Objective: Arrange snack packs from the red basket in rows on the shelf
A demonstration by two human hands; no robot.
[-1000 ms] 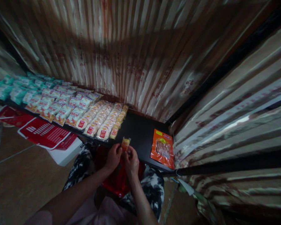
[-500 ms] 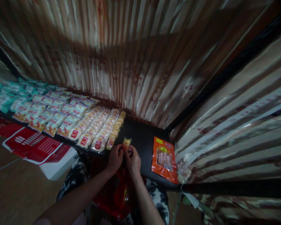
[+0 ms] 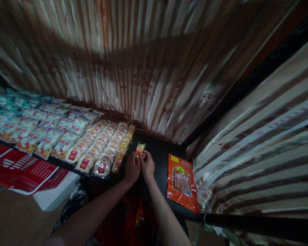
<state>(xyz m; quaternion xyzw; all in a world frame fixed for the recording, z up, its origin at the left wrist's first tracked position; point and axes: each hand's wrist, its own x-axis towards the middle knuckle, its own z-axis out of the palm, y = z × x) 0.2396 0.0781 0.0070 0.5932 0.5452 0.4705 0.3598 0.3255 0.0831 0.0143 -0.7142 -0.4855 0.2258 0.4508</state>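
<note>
Both my hands pinch a small yellow snack packet (image 3: 140,149) over the black shelf (image 3: 157,160). My left hand (image 3: 132,168) holds its lower left edge and my right hand (image 3: 147,165) its lower right edge. The packet stands just right of a column of like yellow packets (image 3: 123,147) at the end of the laid-out rows. An orange packet of sausages (image 3: 182,181) lies flat on the shelf to the right of my hands.
Rows of white-and-red snack packets (image 3: 92,150) and teal ones (image 3: 5,102) cover the shelf's left part. Striped curtains (image 3: 133,68) hang behind and at the right. A red basket (image 3: 28,169) on a white box sits on the floor at the left. A red bag (image 3: 133,222) lies on my lap.
My hands have moved forward and up over the shelf with the yellow packet, closer to the rows. The view has tilted so the shelf sits lower.
</note>
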